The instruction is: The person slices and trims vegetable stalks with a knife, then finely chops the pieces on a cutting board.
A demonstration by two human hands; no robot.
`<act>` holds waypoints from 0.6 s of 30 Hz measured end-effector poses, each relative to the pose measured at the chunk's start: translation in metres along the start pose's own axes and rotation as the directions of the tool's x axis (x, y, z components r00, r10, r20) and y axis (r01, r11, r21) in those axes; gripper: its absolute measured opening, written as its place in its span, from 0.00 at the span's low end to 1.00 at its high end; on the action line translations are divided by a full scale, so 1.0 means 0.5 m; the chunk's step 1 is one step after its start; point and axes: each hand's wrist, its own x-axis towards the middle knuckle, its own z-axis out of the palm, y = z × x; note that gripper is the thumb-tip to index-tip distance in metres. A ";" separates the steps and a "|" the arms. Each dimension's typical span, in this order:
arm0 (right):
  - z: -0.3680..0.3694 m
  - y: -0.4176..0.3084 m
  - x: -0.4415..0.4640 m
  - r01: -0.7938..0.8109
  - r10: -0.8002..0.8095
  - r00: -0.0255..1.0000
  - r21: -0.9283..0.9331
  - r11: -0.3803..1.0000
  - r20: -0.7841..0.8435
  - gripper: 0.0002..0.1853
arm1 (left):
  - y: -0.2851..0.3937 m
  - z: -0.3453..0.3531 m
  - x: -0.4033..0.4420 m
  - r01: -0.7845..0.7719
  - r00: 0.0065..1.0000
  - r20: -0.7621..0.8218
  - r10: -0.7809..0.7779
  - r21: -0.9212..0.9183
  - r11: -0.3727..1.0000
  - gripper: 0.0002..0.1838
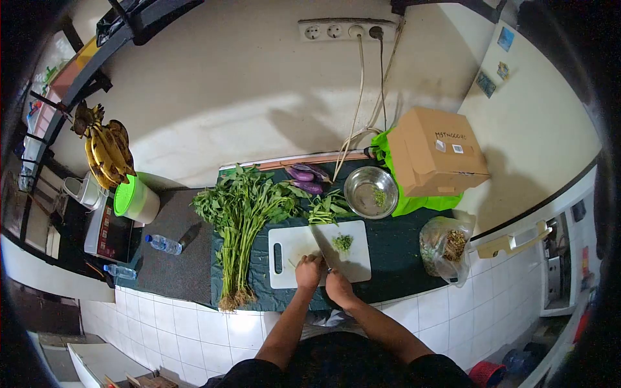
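Observation:
My right hand (337, 286) is closed around the handle of a kitchen knife (321, 240), whose blade points away over the white cutting board (281, 281). Close beside it, my left hand (308, 271) rests on the board with curled fingers. A thin pale-green piece shows by those fingers, but what they hold is hidden. Right of the blade lies a small heap of chopped greens (342, 242). Some cut leafy stems (325, 208) lie at the board's far edge. A steel bowl (356, 198) behind the board has a little chopped green in it.
Left of the board lies a big bunch of rooted leafy greens (242, 239). Purple eggplants (307, 178) are at the back. A cardboard box (436, 152) and a plastic bag of food (446, 249) stand right. Bananas (107, 152) hang left above a lidded tub (137, 200) and a bottle (163, 244).

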 end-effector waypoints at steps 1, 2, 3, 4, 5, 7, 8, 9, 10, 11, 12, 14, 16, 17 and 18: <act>0.002 0.005 0.004 0.001 -0.001 1.000 -0.001 1.000 -0.001 0.12 | -0.002 0.001 0.000 -0.001 1.000 -0.001 0.001 -0.001 1.000 0.07; 0.003 0.011 0.010 0.117 -0.115 0.993 -0.056 0.992 0.030 0.12 | -0.004 0.001 0.001 -0.011 1.000 0.004 0.011 0.015 1.000 0.08; 0.000 0.010 0.011 0.233 -0.227 0.972 -0.106 0.967 0.068 0.13 | -0.008 0.007 0.001 -0.022 1.000 0.010 0.021 0.030 0.999 0.08; 0.000 0.008 0.004 0.235 -0.228 0.971 -0.107 0.966 0.068 0.13 | -0.012 0.013 0.000 -0.020 1.000 0.009 0.020 0.030 0.999 0.08; 0.002 0.005 -0.009 0.182 -0.180 0.983 -0.058 0.982 0.035 0.12 | -0.016 0.018 -0.002 -0.026 1.000 -0.001 0.026 0.041 0.999 0.08; 0.019 0.017 -0.017 0.132 -0.132 0.991 -0.010 0.991 0.004 0.12 | -0.019 0.024 -0.005 -0.031 0.999 -0.014 0.032 0.052 0.998 0.08; 0.027 0.021 -0.016 0.062 -0.062 0.998 0.012 0.998 0.019 0.12 | -0.020 0.027 -0.009 -0.036 0.999 -0.029 0.038 0.051 0.998 0.09; 0.025 0.018 -0.016 -0.008 0.006 0.999 0.033 0.999 0.034 0.12 | -0.019 0.025 -0.010 -0.042 0.998 -0.045 0.044 0.050 0.998 0.09; 0.023 0.015 -0.013 -0.006 0.004 0.999 0.033 0.999 0.034 0.12 | -0.018 0.024 -0.009 -0.041 0.998 -0.047 0.043 0.051 0.998 0.09; 0.020 0.011 -0.008 -0.020 0.020 1.000 0.060 0.998 0.007 0.14 | -0.015 0.024 -0.009 -0.029 0.999 -0.043 0.030 0.031 0.999 0.10; 0.012 0.004 -0.003 -0.036 0.038 0.999 0.087 0.996 -0.019 0.15 | -0.010 0.021 -0.009 -0.018 0.999 -0.039 0.019 0.011 1.000 0.10; -0.004 -0.012 0.014 -0.070 0.069 0.997 0.064 0.996 0.026 0.15 | -0.002 0.015 -0.003 0.021 0.999 -0.028 -0.021 -0.003 1.000 0.11; -0.002 -0.013 0.019 -0.099 0.096 0.993 0.040 0.994 0.071 0.15 | -0.009 0.020 0.001 0.062 0.998 -0.019 -0.062 -0.014 0.998 0.11; -0.003 -0.010 0.015 -0.036 0.033 0.997 0.045 0.998 0.071 0.15 | -0.012 0.024 0.003 0.097 0.995 -0.011 -0.097 -0.021 0.995 0.11; 0.000 -0.003 0.009 0.024 -0.028 0.997 0.049 0.998 0.072 0.15 | -0.009 0.020 0.004 0.132 0.991 -0.001 -0.132 -0.028 0.991 0.11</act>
